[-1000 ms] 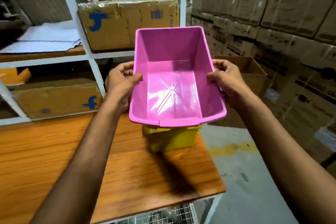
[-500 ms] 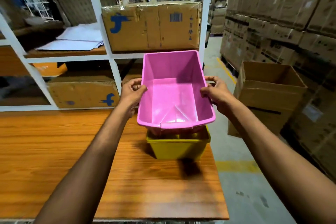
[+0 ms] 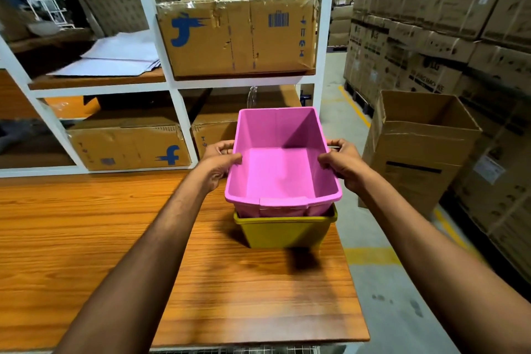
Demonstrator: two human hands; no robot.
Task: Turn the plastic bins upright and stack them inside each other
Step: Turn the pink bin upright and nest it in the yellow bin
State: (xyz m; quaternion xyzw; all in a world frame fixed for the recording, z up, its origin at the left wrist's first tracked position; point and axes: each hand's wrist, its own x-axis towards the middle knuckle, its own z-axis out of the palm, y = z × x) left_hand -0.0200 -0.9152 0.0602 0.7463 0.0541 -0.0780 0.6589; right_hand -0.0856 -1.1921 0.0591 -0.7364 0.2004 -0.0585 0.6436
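Bins look nearly sorted — pink bin (image 3: 283, 172) is upright, its base already partway down inside the upright yellow bin (image 3: 284, 231) at the table (image 3: 86, 233) edge, left hand (image 3: 217, 165) and right hand (image 3: 342, 165) gripping its side rims — just needs seating fully.

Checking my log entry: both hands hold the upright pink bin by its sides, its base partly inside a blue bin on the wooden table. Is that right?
Not quite: the lower one is a yellow bin, not blue. The head view shows the left hand and right hand holding the upright pink bin by its sides, its base partly inside the yellow bin on the wooden table.
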